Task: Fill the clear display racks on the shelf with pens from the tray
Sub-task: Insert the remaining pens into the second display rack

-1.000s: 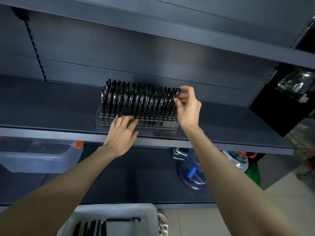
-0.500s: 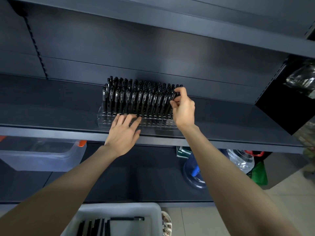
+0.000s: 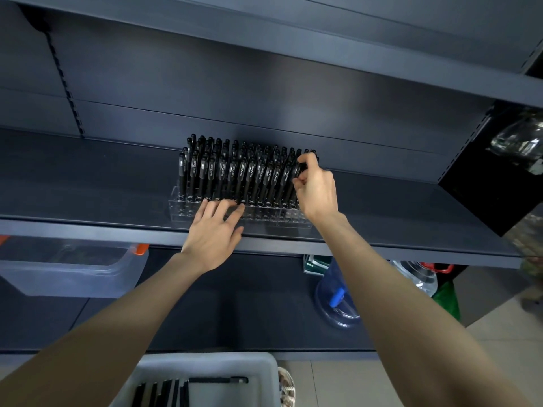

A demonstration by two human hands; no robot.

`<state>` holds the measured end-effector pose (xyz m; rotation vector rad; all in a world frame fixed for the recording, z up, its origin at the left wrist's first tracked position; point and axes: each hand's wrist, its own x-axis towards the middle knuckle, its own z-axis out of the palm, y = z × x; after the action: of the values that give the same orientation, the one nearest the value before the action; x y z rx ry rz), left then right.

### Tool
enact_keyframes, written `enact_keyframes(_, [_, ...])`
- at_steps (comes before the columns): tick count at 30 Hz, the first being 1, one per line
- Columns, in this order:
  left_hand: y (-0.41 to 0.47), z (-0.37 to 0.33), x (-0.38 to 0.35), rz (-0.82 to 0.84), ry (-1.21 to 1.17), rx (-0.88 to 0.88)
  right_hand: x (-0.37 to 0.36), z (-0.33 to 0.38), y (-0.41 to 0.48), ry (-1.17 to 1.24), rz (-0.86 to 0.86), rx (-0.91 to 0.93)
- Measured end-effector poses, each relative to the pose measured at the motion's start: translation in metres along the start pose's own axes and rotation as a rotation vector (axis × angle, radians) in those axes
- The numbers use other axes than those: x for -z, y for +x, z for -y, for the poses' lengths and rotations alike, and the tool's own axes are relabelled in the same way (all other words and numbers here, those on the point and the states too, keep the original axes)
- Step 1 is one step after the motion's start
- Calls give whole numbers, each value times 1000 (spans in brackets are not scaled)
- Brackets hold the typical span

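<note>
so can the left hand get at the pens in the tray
Probably yes: the left hand rests open on the rack, holding nothing, and the pens lie uncovered in the tray below it. Nothing seems to sit between them; it would only need to drop down.

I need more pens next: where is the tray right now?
In the head view the tray sits at the bottom edge, just left of centre, below the shelf that holds the clear rack, with loose pens lying in it.
</note>
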<state>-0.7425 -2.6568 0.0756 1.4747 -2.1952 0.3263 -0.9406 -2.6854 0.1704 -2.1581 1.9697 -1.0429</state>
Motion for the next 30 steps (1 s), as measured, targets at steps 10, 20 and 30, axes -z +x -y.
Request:
enact_keyframes(10, [-11,-4,20,75,-281,80,-8,-1,-23,87,-20,-42])
enact_keyframes(20, [-194,15,5,194,-441,571,-81,22,-170,269,218,-157])
enact_keyframes(30, [-364,15,-23,469,-277,796,-193,27,-353,250,738,-414])
